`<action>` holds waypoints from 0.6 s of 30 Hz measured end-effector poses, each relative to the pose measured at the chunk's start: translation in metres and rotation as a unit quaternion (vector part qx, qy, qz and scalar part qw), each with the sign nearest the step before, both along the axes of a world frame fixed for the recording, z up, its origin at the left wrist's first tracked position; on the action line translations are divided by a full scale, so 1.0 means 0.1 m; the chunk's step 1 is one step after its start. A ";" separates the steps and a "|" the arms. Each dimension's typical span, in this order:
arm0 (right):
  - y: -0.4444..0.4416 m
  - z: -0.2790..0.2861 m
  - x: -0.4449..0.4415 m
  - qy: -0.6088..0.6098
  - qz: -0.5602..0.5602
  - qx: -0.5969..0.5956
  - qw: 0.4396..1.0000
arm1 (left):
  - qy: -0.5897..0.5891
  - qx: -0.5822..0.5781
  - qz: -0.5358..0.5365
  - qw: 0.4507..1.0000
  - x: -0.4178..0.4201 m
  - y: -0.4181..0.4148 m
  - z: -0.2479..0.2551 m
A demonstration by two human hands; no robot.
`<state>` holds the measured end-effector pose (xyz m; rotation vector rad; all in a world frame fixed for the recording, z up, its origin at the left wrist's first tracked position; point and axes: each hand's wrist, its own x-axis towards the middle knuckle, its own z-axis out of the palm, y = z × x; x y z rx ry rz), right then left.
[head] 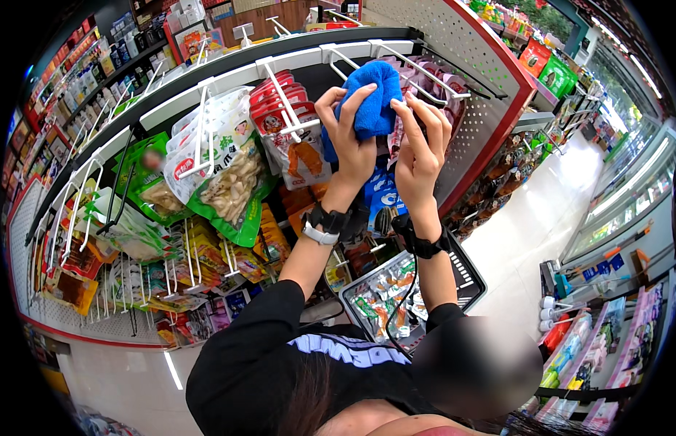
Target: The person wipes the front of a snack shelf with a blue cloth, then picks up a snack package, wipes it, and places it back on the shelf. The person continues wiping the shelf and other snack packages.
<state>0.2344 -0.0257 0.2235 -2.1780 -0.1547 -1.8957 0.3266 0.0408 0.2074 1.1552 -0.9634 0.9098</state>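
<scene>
A folded blue cloth (375, 101) is gripped in my left hand (351, 128), beside the white display hooks at the top of a snack rack. My right hand (422, 144) is raised beside it, its fingertips at the cloth's right edge. Whether they pinch the cloth I cannot tell. A white double-prong hook (425, 73) runs just behind the right hand's fingers. Pink snack packs (456, 90) hang behind that hand, partly covered. To the left of my left hand hang red-and-white snack packs (297, 144). Blue packets (382, 188) show below, between my forearms.
A black shopping basket (471, 272) with several packaged snacks (384, 305) sits below my right forearm. Large green-and-white snack bags (223, 169) hang at the left. A perforated side panel (468, 76) with a red edge closes the rack's right end, beside a tiled aisle (539, 185).
</scene>
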 end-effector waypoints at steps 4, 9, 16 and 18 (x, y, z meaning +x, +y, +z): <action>0.00 0.02 0.00 0.000 0.001 0.001 1.000 | 0.056 -0.029 0.011 0.998 0.27 -0.17 0.03; 0.00 -0.01 0.02 -0.002 0.004 0.002 1.000 | 0.115 -0.045 0.108 0.986 0.84 -0.42 -0.03; 0.00 -0.02 0.02 -0.002 0.001 0.004 1.000 | 0.135 -0.073 0.106 0.982 0.81 -0.48 -0.03; 0.01 -0.02 0.03 -0.004 0.006 0.002 1.000 | 0.131 -0.084 0.065 0.986 0.61 -0.44 -0.12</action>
